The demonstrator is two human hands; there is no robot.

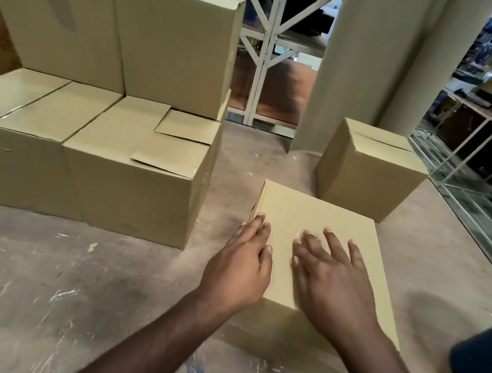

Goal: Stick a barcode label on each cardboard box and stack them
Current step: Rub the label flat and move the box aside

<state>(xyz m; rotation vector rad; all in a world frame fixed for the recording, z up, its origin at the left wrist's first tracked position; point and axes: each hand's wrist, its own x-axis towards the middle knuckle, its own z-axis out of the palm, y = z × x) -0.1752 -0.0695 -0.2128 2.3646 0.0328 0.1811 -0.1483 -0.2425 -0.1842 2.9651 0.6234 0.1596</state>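
A small cardboard box (pixel 306 212) stands on the floor right in front of me. My left hand (pixel 239 266) lies along its left top edge, fingers together. My right hand (pixel 330 274) rests flat on the box top with fingers spread; a pale smudge shows by its fingertips, and I cannot tell whether it is a label. A second single box (pixel 370 170) stands behind, to the right. A stack of larger cardboard boxes (pixel 106 126) fills the left side, two levels high.
A thick grey pillar (pixel 374 62) rises behind the single box. White metal shelving (pixel 262 64) stands at the back centre, and more racks and tables (pixel 478 128) run along the right. A dark blue trouser leg (pixel 486 367) shows at the lower right. Scuffed concrete floor (pixel 40 285) spreads around.
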